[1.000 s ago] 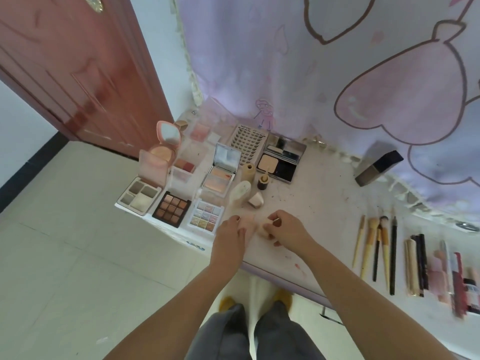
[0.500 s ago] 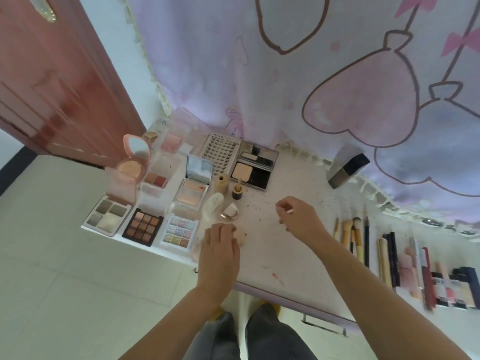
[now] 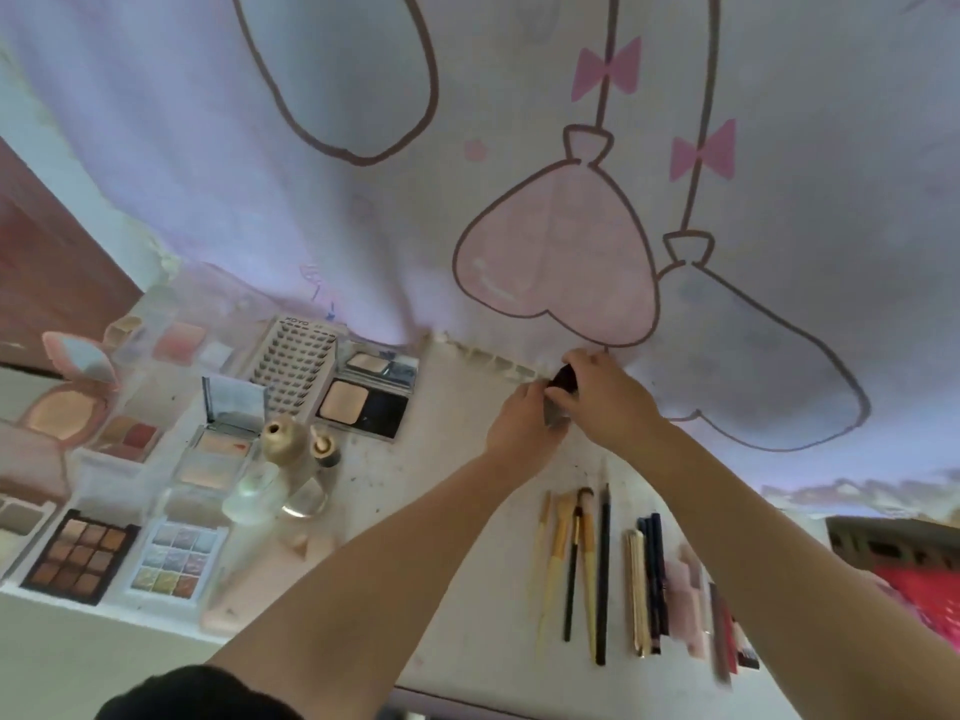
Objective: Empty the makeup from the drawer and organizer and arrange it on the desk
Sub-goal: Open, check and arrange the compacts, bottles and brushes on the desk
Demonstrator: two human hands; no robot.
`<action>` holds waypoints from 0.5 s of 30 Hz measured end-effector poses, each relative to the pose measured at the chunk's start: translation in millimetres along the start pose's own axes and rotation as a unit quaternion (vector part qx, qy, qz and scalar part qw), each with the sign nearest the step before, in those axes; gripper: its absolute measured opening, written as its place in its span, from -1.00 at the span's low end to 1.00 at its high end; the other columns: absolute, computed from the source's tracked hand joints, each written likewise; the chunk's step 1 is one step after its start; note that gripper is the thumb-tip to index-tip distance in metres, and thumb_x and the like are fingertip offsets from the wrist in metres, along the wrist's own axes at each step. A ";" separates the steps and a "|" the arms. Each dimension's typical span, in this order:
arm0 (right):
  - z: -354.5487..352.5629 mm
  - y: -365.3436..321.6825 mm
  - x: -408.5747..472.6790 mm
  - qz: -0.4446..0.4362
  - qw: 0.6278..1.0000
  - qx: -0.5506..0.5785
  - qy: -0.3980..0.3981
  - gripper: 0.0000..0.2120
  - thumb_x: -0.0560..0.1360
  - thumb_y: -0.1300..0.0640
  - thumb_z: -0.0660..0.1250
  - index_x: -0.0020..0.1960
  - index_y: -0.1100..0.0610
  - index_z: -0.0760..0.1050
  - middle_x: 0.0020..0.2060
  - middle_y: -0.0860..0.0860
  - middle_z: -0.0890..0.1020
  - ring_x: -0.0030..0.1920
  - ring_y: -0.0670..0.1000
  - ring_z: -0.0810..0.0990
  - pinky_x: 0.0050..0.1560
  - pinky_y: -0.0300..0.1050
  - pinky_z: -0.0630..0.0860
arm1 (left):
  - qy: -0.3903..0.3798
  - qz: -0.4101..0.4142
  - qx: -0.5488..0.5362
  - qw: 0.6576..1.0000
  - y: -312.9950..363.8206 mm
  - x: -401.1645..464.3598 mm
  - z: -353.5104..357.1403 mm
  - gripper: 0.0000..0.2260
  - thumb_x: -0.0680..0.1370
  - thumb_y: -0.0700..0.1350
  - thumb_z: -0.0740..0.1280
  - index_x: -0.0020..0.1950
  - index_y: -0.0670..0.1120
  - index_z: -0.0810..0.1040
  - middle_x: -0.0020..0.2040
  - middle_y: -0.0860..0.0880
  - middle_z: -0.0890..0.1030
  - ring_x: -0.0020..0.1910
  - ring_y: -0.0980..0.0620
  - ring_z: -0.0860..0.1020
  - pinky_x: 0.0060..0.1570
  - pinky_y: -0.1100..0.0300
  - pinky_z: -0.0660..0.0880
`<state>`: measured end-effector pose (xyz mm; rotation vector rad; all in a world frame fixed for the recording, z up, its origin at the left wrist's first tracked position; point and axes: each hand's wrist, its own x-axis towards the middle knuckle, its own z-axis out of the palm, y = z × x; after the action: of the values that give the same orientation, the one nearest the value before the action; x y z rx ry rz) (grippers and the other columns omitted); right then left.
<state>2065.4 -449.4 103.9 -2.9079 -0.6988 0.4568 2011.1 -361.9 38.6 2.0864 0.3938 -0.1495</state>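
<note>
Dark-capped bottle (image 3: 562,383) sits at the desk's (image 3: 447,491) back edge, well behind the brushes (image 3: 576,563); I see my left hand (image 3: 522,426) gripping its lower body and my right hand (image 3: 608,394) curled over its cap.

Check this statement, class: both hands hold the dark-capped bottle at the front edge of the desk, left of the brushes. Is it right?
Not quite. The head view shows the left hand and right hand holding the dark-capped bottle at the back of the desk, by the curtain, not the front edge. It is left of the brushes.
</note>
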 end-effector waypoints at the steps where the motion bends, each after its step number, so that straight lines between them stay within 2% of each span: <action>1: 3.9 3.1 1.4 -0.012 1.000 0.011 0.002 -0.66 0.58 -0.01 0.19 0.28 0.13 0.31 0.17 0.14 0.41 0.08 0.16 0.48 0.00 0.03 0.48 | 0.004 -0.012 -0.011 1.000 2.3 5.1 2.6 -0.65 0.54 -0.06 0.25 0.32 -0.05 0.39 0.22 -0.05 0.50 0.14 -0.05 0.50 0.08 0.04 0.49; 5: 9.2 9.6 3.9 -0.038 0.998 0.051 0.005 -0.73 0.59 0.05 0.20 0.21 0.16 0.34 0.07 0.16 0.43 -0.01 0.15 0.48 -0.05 -0.01 0.47 | 0.012 -0.036 -0.062 0.997 2.4 3.4 2.6 -0.76 0.58 -0.02 0.22 0.21 -0.05 0.45 0.02 -0.04 0.59 -0.08 -0.02 0.56 -0.11 0.09 0.49; 10: -9.3 1.2 -4.8 -0.032 0.977 0.201 -0.058 -0.81 0.60 0.01 0.14 0.12 0.09 0.38 -0.08 0.06 0.57 -0.21 -0.01 0.60 -0.25 -0.09 0.58 | 0.060 0.021 -0.094 0.994 -11.4 -37.3 -15.3 -0.84 0.58 -0.01 0.25 0.10 -0.01 0.34 -0.18 0.05 0.51 -0.31 0.12 0.47 -0.35 0.28 0.39; 12: -14.8 -14.3 -14.1 -0.036 0.966 0.240 -0.084 -0.80 0.61 -0.02 0.10 0.09 0.08 0.38 -0.11 0.05 0.58 -0.29 -0.05 0.59 -0.36 -0.21 0.51 | 0.065 0.038 -0.088 0.993 -15.9 -56.2 -28.2 -0.83 0.58 0.00 0.24 0.10 -0.02 0.34 -0.24 0.08 0.48 -0.35 0.14 0.45 -0.36 0.28 0.40; 15: -15.9 -46.0 -29.3 -0.061 0.966 0.232 -0.096 -0.73 0.60 -0.12 0.07 0.04 0.08 0.36 -0.16 0.04 0.56 -0.37 -0.03 0.55 -0.40 -0.21 0.46 | 0.056 0.042 -0.072 0.995 -23.1 -78.8 -48.0 -0.82 0.57 0.00 0.27 0.08 -0.05 0.38 -0.30 0.08 0.46 -0.38 0.13 0.42 -0.38 0.29 0.38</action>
<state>2026.0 -422.8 135.0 -2.3909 -0.6800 0.7770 1926.8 -327.2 65.6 1.9707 0.3732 0.0458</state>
